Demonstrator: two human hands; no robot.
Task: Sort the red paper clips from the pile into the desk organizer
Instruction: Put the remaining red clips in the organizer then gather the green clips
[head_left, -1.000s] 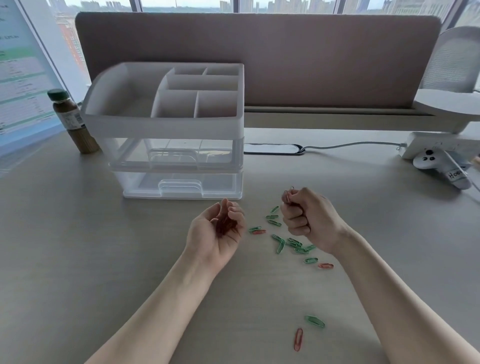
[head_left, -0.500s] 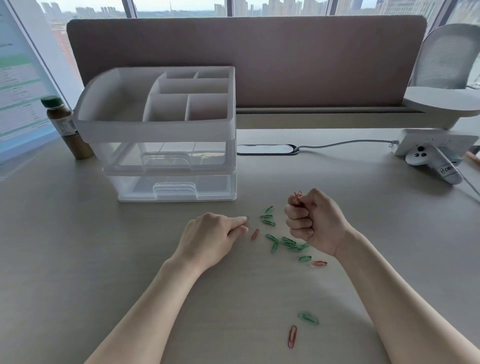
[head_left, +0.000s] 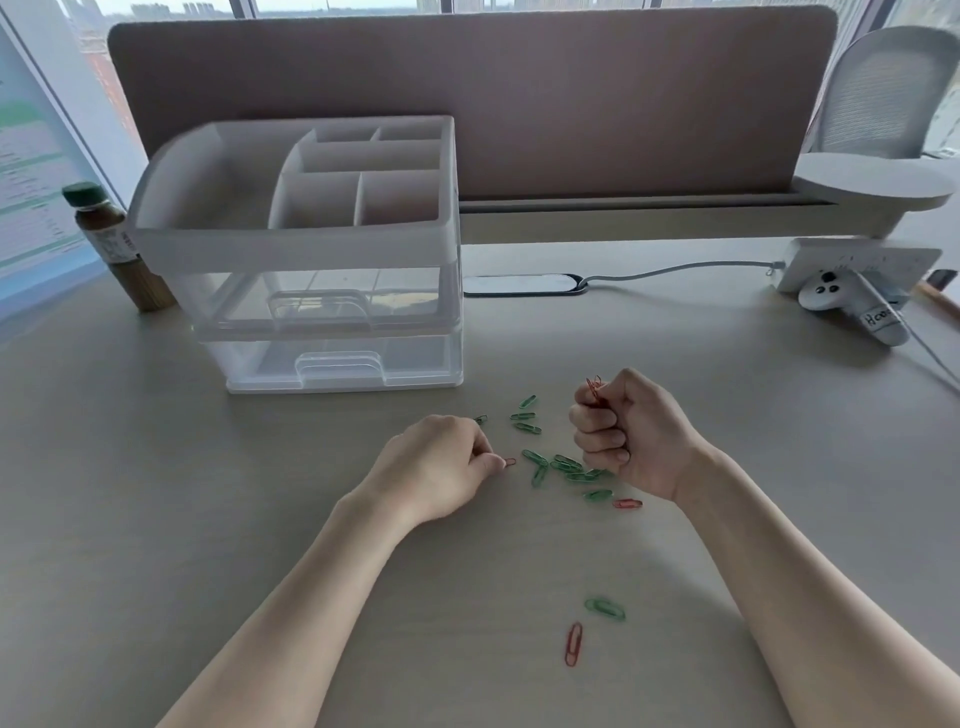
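The right hand is a closed fist, raised just off the desk, gripping a bundle of red clips whose ends project above the index finger. This looks like a holding store, so collected clips travel to the organizer in one trip. The left hand lies knuckles up, thumb and forefinger closed narrowly on a red clip at the left edge of the pile; whether that clip has left the desk cannot be told. Two more red clips lie loose: one at the pile's near right edge, one well apart, nearer the person. The rest are green. The organizer's top compartments show no clips. The drawers are shut; their contents are unclear through the plastic.
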